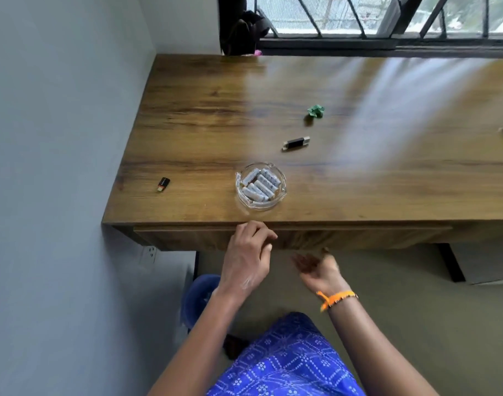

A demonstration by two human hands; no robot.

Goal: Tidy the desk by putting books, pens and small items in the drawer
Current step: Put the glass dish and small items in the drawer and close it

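Currently drawer (pixel 293 238) closed. Left hand (pixel 249 252) loosely curled at its top edge, holding nothing; right hand (pixel 316 267) half open under its lower lip, grip unclear. Risk: a hard yank jolts the glass dish (pixel 261 185) of batteries near the desk (pixel 204 110) edge. USB stick (pixel 163 184) far left, black clip (pixel 296 143) and green wad (pixel 315 111) farther back; nothing blocks.

A room in a home, seen from above. A wooden desk (pixel 359 181) stands in the corner against a plain grey wall (pixel 59 138), below a barred window (pixel 387 18). A wall socket (pixel 148 255) sits low beside the desk, and a glass dish (pixel 281 192) holds batteries (pixel 260 184) on the desktop.
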